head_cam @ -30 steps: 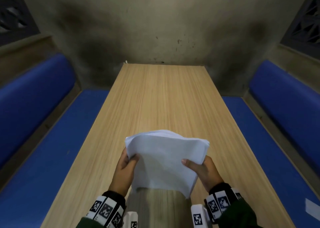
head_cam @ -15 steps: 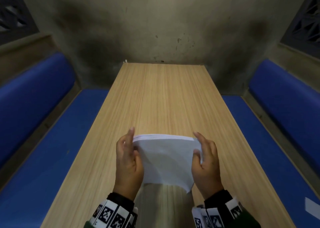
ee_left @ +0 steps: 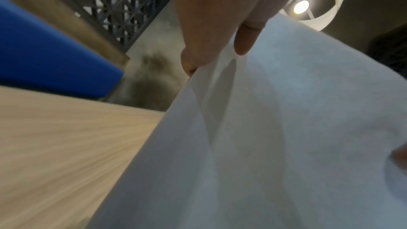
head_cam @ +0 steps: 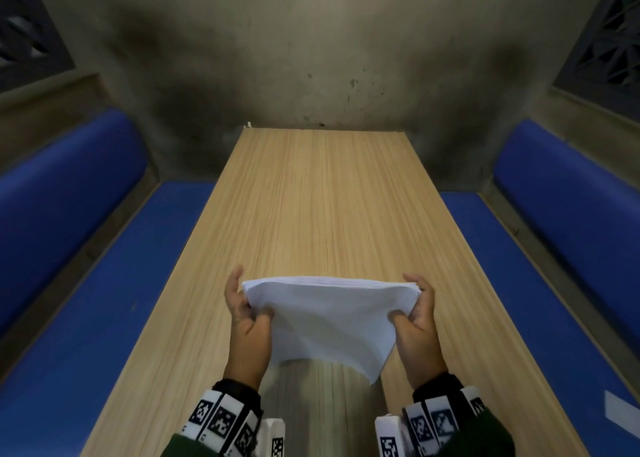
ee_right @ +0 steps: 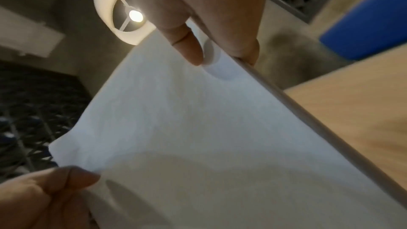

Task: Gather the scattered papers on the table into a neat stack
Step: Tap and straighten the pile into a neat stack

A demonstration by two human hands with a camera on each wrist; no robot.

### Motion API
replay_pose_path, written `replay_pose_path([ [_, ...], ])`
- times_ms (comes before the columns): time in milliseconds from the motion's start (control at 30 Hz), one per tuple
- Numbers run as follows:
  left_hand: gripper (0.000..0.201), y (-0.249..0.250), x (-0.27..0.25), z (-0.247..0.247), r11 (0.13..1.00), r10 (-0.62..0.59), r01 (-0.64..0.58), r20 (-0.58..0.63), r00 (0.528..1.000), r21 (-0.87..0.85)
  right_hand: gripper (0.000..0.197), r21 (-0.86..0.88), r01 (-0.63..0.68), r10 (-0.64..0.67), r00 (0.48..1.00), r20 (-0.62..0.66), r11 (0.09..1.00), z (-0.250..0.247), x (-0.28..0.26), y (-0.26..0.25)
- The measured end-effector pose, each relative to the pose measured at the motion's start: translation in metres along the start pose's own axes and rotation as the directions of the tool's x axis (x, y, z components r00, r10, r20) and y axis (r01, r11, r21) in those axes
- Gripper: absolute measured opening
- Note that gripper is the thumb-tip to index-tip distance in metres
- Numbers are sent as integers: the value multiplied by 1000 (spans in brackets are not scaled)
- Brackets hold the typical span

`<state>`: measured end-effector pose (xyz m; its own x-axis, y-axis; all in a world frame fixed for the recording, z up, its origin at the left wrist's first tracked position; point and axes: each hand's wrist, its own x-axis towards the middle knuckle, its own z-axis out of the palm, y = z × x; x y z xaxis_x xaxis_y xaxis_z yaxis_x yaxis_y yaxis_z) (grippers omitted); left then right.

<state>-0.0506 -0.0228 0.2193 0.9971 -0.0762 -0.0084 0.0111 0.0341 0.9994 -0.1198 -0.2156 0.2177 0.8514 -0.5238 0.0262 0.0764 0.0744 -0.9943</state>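
Up close, the fingers point(ee_left: 244, 41) of the left hand point(head_cam: 247, 321) curl around the left edge of the stack of papers point(head_cam: 329, 318), thumb on the near face. The right hand point(head_cam: 417, 318) pinches the opposite edge the same way, its thumb point(ee_right: 187, 44) pressed onto the sheets. Held between both hands, the white stack stands on edge above the near part of the wooden counter point(head_cam: 322, 196), its loose lower corner drooping toward the person. Blue padded benches point(head_cam: 62, 248) flank the counter on both sides, and a stained wall point(head_cam: 311, 47) closes the far end.
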Motion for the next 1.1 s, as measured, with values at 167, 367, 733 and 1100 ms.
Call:
replay_pose_path([
  [167,33,-9,-3,4,996,-88,89,37,995,-26,17,54,-63,61,997,40,997,2,6,19],
  [367,33,-8,-6,-2,995,-66,69,43,997,-72,32,-20,-30,31,997,68,999,-7,6,17],
  [733,32,-52,-2,-3,986,-166,166,106,980,3,49,-211,-306,317,948,17,928,-9,11,66],
  [1100,30,-99,-5,-9,926,-313,271,135,940,263,28,-640,-401,453,887,-92,656,-18,6,102],
])
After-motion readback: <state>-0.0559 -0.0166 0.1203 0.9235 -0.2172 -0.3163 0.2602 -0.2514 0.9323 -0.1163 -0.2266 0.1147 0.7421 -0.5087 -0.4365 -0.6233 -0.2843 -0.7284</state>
